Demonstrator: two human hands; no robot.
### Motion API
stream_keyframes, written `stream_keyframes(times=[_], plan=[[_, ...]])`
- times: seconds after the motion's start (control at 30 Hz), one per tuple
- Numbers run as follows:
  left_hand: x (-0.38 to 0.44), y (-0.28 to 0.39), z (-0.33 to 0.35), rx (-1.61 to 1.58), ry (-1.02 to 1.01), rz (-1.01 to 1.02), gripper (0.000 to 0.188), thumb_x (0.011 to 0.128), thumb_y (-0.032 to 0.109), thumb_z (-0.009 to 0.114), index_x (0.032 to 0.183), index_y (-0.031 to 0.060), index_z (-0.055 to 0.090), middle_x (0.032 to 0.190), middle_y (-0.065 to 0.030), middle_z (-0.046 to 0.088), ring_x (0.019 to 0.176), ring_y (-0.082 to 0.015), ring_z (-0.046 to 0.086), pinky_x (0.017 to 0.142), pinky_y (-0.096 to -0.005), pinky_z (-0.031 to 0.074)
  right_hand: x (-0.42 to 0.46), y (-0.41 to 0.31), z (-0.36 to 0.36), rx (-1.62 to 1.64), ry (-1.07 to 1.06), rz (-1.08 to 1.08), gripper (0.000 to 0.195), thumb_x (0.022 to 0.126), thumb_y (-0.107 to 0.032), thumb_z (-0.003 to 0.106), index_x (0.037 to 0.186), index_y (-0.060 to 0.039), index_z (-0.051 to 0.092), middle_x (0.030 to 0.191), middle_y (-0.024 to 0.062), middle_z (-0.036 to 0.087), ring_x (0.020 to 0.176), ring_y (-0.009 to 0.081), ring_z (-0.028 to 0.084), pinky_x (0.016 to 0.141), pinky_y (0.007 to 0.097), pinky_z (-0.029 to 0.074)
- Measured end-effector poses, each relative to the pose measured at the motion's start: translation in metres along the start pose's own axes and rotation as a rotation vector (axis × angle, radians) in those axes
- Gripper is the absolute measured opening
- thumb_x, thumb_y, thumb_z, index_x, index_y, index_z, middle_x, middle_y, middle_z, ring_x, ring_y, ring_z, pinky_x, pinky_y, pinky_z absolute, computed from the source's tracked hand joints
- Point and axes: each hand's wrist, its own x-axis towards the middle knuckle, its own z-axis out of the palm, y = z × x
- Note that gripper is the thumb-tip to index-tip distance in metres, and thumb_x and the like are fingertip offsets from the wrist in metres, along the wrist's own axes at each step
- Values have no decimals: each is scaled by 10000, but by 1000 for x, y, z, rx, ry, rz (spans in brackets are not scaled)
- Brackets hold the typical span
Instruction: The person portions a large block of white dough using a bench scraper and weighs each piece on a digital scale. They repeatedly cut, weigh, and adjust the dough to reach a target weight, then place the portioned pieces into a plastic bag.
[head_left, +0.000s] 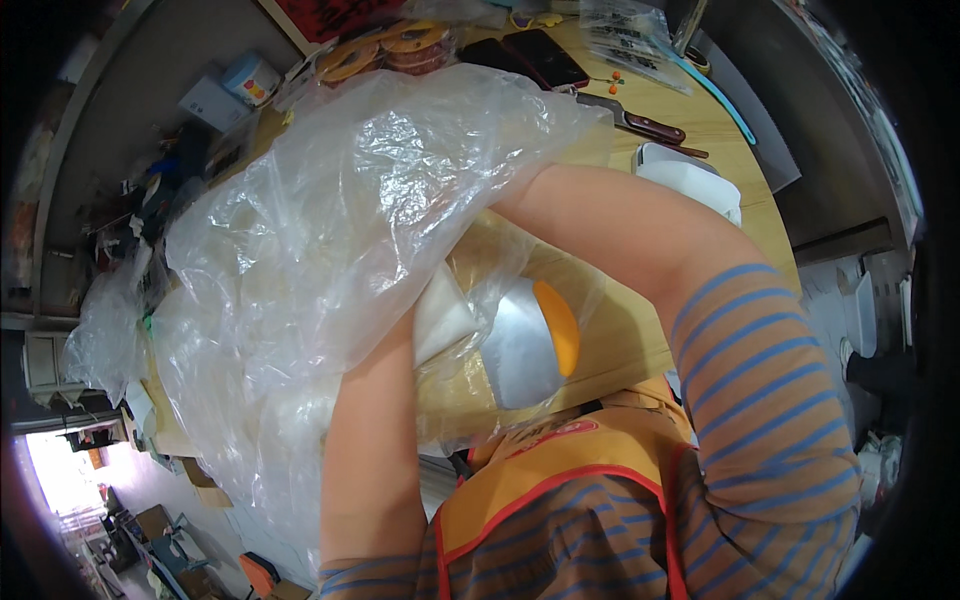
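A large clear plastic bag lies crumpled over much of the wooden table. Both my forearms reach under or into it, the left forearm from the front and the right forearm from the right side. Crumpled film hides both hands, so what they hold does not show. Between my arms, a folded white sheet-like piece pokes out from beneath the film. Beside it, nearer my body, is a silvery flat piece with a curved orange edge, partly under thin clear plastic.
Behind the bag are plastic-wrapped round spools and a dark phone. A knife with a wooden handle lies at the back right, near a white case and a light-blue strip. A white-and-blue tub stands back left.
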Motion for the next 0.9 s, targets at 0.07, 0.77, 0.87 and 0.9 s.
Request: stream_keyframes(times=[0.07,0.77,0.87,0.9], plan=[[6,-1,2,5,5,-11,645,760,538,585,1202,73,524,1201,-166,537,1111,-298,501,949,-371,360,-1,1,0,9,-2,-13,342,824,-317,547,1018,-44,619,981,119,638,930,258,592,815,330,445],[16,5,20,-94,-162,-112,695,749,582,574,1195,52,514,1186,-178,541,1095,-304,511,939,-379,365,-177,33,0,1131,-327,-683,322,755,-187,639,1039,-59,558,982,32,579,903,114,529,760,281,442],[7,10,13,-123,-382,-246,703,747,588,573,1194,49,513,1184,-180,541,1093,-305,512,938,-380,366,-241,83,-7,757,280,-250,353,740,-191,679,1043,-61,553,991,57,596,865,146,560,734,284,463],[6,12,11,-131,-450,-287,705,747,590,572,1194,48,512,1183,-181,541,1092,-306,512,937,-380,366,-252,99,-18,702,414,-11,367,731,-187,691,1045,-61,549,1001,68,599,853,167,575,720,284,470]])
